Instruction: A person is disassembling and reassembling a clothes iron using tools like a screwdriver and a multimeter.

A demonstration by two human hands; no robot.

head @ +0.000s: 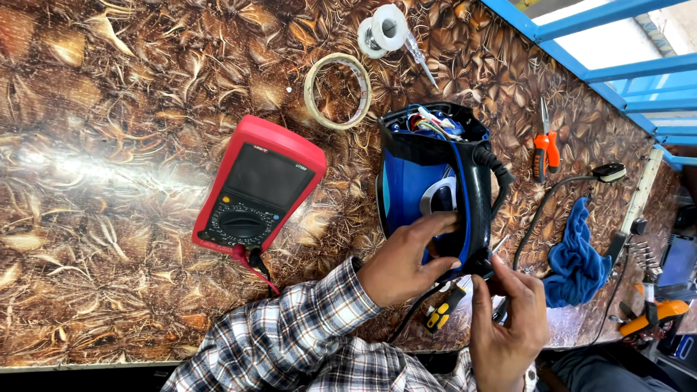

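**Both hands on the blue appliance; tabletop inventory**

My left hand (pixel 403 265) lies against the blue and black appliance (pixel 428 181), fingers curled over its near end, grip closed on the casing. My right hand (pixel 508 323) sits just below it at the black lower corner, fingertips pinched there; what exactly they pinch I cannot tell, so that grip reads as closed on the same appliance. The appliance rests on the patterned brown tabletop (pixel 109 145), near centre, its far end open with coloured wires (pixel 435 122) showing.

Count of items around it:
- One red multimeter (pixel 258 185), left of the appliance, well apart from it, leads plugged in at its near edge.
- One roll of tape (pixel 337 91), beyond the multimeter.
- One spool of solder (pixel 383 30), further back.
- One pair of orange-handled pliers (pixel 544 149), to the right.
- One blue cloth (pixel 577 254), right of my hands.
- One yellow and black screwdriver (pixel 441 312), partly under my hands.

Both sleeves plaid.
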